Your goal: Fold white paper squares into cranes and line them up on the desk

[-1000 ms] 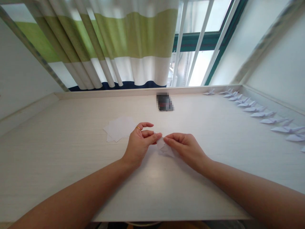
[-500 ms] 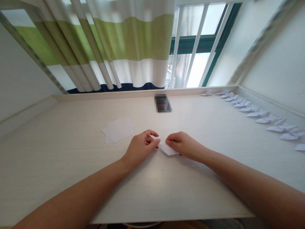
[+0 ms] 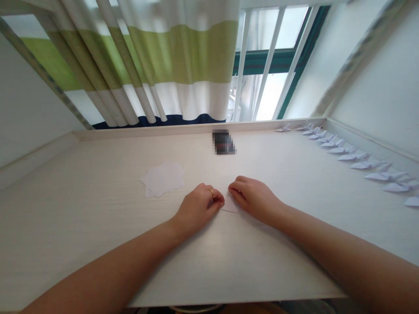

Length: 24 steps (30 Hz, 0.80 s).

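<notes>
on table (image 3: pixel 98 244), left hand (image 3: pixel 199 208) and right hand (image 3: pixel 253 199) curled, grips pressing folded paper (image 3: pixel 229 206) flat.

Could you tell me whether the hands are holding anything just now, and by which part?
Both the left hand and right hand press a small folded white paper flat on the table, fingertips on its side edges.

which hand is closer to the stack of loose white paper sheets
Left. The left hand lies just right of the paper stack; the right hand is farther right, past the folded paper both hands press.
</notes>
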Each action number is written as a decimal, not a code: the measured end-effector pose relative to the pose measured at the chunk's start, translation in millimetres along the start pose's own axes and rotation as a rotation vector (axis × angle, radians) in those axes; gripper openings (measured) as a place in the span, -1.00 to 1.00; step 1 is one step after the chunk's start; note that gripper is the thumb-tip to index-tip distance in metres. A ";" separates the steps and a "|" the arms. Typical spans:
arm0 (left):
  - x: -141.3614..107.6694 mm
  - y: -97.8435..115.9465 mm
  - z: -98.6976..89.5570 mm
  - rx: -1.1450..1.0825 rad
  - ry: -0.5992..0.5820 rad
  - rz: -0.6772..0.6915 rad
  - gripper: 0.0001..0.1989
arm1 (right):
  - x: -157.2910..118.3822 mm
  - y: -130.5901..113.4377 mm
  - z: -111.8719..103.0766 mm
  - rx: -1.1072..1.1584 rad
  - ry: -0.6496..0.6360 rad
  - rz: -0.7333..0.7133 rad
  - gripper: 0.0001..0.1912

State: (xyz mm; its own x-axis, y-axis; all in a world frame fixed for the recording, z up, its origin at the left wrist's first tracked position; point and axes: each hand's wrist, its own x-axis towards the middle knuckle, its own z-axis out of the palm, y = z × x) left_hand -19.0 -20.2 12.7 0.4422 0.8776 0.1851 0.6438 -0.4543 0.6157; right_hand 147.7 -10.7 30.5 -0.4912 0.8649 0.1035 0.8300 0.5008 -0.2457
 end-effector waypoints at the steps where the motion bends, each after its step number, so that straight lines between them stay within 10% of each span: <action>1: -0.3 0.1 0.8 0.019 -0.007 0.009 -0.86 | -2.5 -2.8 0.4 -0.081 0.002 -0.051 -0.75; 7: -3.4 0.1 3.4 0.173 -0.042 0.059 -0.76 | -22.2 -17.9 11.4 -0.354 0.057 -0.287 -0.72; 24: -19.1 16.3 -11.8 0.690 -0.238 0.210 -0.63 | -30.8 -16.6 9.4 -0.377 -0.042 -0.237 -0.59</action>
State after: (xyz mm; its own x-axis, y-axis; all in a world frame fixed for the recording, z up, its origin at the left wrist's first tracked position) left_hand -24.3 -42.5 28.3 0.6707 0.7412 0.0271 0.7415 -0.6693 -0.0474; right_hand 146.6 -46.0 22.3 -0.6837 0.7261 0.0737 0.7274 0.6698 0.1494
